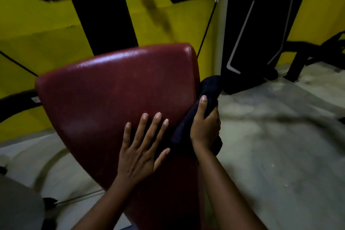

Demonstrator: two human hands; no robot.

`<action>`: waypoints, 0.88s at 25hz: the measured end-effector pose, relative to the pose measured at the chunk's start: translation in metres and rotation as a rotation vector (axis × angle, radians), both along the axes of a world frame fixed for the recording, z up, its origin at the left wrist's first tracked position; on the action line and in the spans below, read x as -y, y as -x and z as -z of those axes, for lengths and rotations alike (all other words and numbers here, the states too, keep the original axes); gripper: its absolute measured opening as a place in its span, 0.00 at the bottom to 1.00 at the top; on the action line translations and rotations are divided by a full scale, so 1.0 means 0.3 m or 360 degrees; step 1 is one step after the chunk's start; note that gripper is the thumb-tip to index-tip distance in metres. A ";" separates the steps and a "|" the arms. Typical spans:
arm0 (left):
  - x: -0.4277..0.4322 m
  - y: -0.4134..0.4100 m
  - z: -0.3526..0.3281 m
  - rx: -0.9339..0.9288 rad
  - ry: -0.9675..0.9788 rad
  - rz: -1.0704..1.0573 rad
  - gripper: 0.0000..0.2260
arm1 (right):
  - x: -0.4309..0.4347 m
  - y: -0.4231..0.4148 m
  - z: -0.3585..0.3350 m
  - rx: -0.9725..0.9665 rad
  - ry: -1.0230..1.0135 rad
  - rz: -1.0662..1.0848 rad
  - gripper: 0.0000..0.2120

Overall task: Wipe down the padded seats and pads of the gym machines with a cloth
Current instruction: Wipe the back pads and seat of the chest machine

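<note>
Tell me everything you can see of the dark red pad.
The dark red pad is a broad slab with rounded corners, covered in what looks like glossy vinyl or leather, with glare along its far edge and faint scuffing. It narrows toward the camera and appears tilted, its wide end farthest away. The left hand lies on its near surface, fingers straight and spread. At its right edge the right hand grips a dark cloth against the side.
</note>
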State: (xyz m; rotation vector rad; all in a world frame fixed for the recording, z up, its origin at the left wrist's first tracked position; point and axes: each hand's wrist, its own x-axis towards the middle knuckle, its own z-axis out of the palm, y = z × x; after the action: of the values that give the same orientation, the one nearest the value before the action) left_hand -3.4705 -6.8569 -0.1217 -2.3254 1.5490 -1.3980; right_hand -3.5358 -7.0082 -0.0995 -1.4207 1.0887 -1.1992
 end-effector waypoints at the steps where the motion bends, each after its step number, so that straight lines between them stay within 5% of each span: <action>1: -0.011 -0.003 0.026 0.0053 -0.0018 -0.0002 0.28 | -0.021 0.013 0.071 0.0028 -0.0046 0.0037 0.40; 6: -0.007 -0.006 0.048 0.0154 0.0011 -0.0030 0.29 | -0.136 0.092 0.347 0.0018 -0.0328 -0.0015 0.51; 10: -0.016 0.004 0.036 0.0015 0.0067 0.0076 0.29 | -0.094 0.127 0.348 -0.0163 -0.0490 -0.0220 0.34; 15: -0.049 0.082 0.238 -0.0104 -0.0049 0.0270 0.30 | -0.076 0.099 0.284 0.0063 -0.0240 -0.0240 0.40; 22: -0.049 0.059 0.402 0.0271 -0.0165 0.0141 0.30 | -0.216 0.218 0.831 -0.0280 -0.0841 -0.0050 0.21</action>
State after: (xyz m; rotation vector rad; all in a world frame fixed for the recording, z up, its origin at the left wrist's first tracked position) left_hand -3.4882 -6.8422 -0.2422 -2.0450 1.6498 -1.4527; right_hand -3.6013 -6.9435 -0.3488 -1.1337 1.3763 -0.6962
